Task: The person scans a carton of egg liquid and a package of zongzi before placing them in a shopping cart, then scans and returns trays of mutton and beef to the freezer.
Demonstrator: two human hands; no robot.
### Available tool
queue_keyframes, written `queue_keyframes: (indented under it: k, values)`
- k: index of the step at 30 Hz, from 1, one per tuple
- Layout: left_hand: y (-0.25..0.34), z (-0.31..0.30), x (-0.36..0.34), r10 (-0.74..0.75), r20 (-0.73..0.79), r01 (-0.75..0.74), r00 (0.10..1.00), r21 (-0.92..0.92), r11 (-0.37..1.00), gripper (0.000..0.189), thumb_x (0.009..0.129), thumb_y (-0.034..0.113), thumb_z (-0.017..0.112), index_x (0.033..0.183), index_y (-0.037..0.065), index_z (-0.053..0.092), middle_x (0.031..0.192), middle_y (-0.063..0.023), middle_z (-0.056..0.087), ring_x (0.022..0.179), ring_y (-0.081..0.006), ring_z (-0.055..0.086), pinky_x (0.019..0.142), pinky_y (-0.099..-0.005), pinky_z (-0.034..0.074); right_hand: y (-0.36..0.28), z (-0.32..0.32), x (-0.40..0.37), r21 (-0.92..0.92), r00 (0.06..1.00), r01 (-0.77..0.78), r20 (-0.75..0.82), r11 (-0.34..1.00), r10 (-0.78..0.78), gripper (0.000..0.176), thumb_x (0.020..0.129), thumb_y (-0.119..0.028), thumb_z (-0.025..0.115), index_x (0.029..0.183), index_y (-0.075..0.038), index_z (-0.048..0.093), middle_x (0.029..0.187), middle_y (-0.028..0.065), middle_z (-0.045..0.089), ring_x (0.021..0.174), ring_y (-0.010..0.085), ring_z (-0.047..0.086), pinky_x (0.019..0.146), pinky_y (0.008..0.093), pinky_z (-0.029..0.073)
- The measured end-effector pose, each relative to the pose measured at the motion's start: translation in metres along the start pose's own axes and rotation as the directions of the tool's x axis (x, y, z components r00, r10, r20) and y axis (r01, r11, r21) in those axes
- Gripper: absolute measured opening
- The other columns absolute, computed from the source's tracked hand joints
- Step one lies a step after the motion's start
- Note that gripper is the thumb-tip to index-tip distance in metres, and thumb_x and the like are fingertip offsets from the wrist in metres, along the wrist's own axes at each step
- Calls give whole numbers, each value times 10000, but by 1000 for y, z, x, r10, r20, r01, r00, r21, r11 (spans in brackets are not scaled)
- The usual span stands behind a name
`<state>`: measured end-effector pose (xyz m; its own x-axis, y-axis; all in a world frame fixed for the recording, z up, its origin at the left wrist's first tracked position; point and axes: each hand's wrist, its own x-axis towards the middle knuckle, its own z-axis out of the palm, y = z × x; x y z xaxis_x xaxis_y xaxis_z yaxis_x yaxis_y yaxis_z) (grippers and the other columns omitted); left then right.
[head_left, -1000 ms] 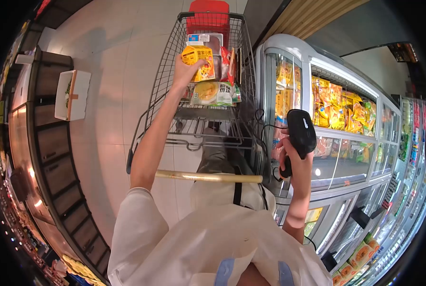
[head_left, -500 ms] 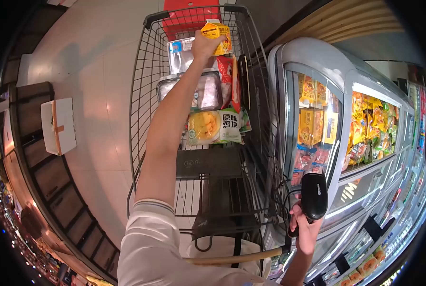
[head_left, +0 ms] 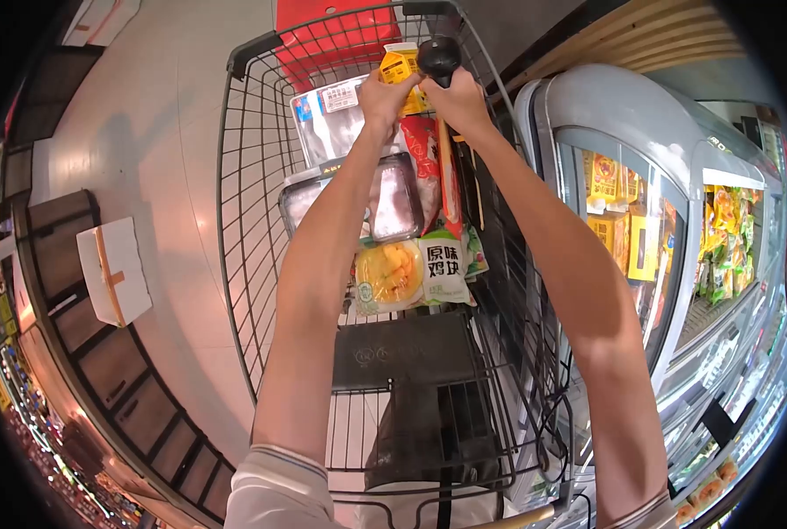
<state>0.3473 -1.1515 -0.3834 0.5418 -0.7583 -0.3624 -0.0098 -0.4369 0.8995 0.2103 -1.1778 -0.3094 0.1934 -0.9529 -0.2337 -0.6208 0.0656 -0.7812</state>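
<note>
At the far end of the wire shopping cart (head_left: 245, 189), my left hand (head_left: 385, 104) is closed around a yellow carton (head_left: 399, 63). My right hand (head_left: 460, 102) grips a black handheld barcode scanner (head_left: 439, 58), its head right beside the carton. Below my hands lie a silvery pack with a white label (head_left: 339, 99), a clear-lidded tray (head_left: 395, 198) and a red bag (head_left: 423, 163). Nearer to me is a green-and-white bag of chicken nuggets (head_left: 389, 271). My left forearm hides part of the packs.
Glass-fronted freezers (head_left: 627, 115) with packaged food stand along the cart's right side. A white box with brown tape (head_left: 125, 264) sits to the left, beside wooden drawer fronts (head_left: 76, 282). Something red (head_left: 336, 40) shows behind the cart's far end. A dark panel (head_left: 402, 348) spans the cart.
My right hand has brought the scanner from beside the freezer at lower right up to the carton. My left hand still holds the carton. The view has shifted slightly.
</note>
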Motion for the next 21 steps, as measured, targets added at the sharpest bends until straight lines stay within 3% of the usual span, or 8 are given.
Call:
queue_keyframes:
  k: [1, 4, 5, 8, 9, 13, 17, 21]
  values:
    - [-4, 0, 4, -85, 88, 93, 993, -98, 991, 583, 679, 255, 913, 1125, -1, 639, 1014, -99, 726, 928, -164, 707, 809, -321, 576, 5, 10, 6, 7, 999, -36, -17, 999, 36, 439, 830, -313, 691, 1141, -5, 655, 1074, 290, 691, 1069, 451, 650, 939, 468, 521]
    - [-27, 3, 12, 108, 212, 9, 971, -485, 874, 601, 727, 127, 874, 1228, -3, 568, 1087, -92, 695, 994, -190, 689, 852, -346, 571, 20, 26, 8, 52, 995, 46, -89, 998, -41, 463, 822, -302, 710, 1194, -41, 624, 1079, 287, 690, 1069, 451, 652, 941, 486, 518]
    - [-35, -1, 16, 139, 291, 18, 947, -478, 878, 695, 743, 0, 828, 1331, 14, 460, 1226, -110, 627, 1145, -211, 626, 946, -355, 534, 23, 31, 7, 66, 989, 64, -140, 996, -55, 479, 824, -267, 707, 1224, -32, 586, 1063, 291, 690, 1037, 471, 650, 920, 512, 515]
    - [-44, 7, 17, 326, 260, -92, 909, -637, 765, 773, 728, -66, 809, 1372, 38, 393, 1315, -124, 566, 1266, -214, 546, 1023, -348, 487, 14, 37, 10, 58, 948, 133, -297, 989, -111, 483, 822, -226, 703, 1236, -21, 564, 1039, 289, 696, 1023, 474, 651, 896, 516, 518]
    - [-42, 7, 20, 287, 289, -64, 913, -595, 801, 824, 716, -129, 778, 1394, 74, 355, 1350, -118, 529, 1320, -210, 489, 1073, -345, 447, 15, 38, 13, 70, 947, 131, -305, 989, -104, 462, 819, -198, 698, 1220, -2, 579, 1022, 294, 697, 1011, 479, 649, 884, 516, 519]
    - [-45, -4, 29, 389, 303, -289, 870, -327, 900, 821, 713, -147, 751, 1397, 124, 385, 1296, -106, 550, 1225, -250, 552, 1037, -363, 492, 21, 41, 9, 47, 966, 152, -216, 987, -138, 411, 817, -205, 703, 1161, 9, 636, 1013, 289, 703, 1006, 460, 666, 890, 499, 529]
    - [-48, 4, 40, 600, 257, -620, 758, -5, 785, 700, 697, -86, 763, 1331, 74, 516, 1291, -169, 559, 1202, -385, 566, 1011, -422, 501, 27, 42, 10, 11, 992, -17, -121, 1000, 18, 407, 816, -220, 703, 1152, 1, 640, 1022, 283, 707, 1017, 453, 670, 898, 497, 534]
    - [-28, 0, 28, 612, 253, -660, 749, 209, 722, 706, 721, -33, 773, 1367, 70, 507, 1298, -194, 569, 1234, -399, 550, 1023, -434, 476, 23, 34, 7, 6, 995, -22, -96, 1000, 22, 405, 818, -226, 698, 1138, 15, 637, 1025, 287, 706, 1021, 451, 672, 900, 500, 532]
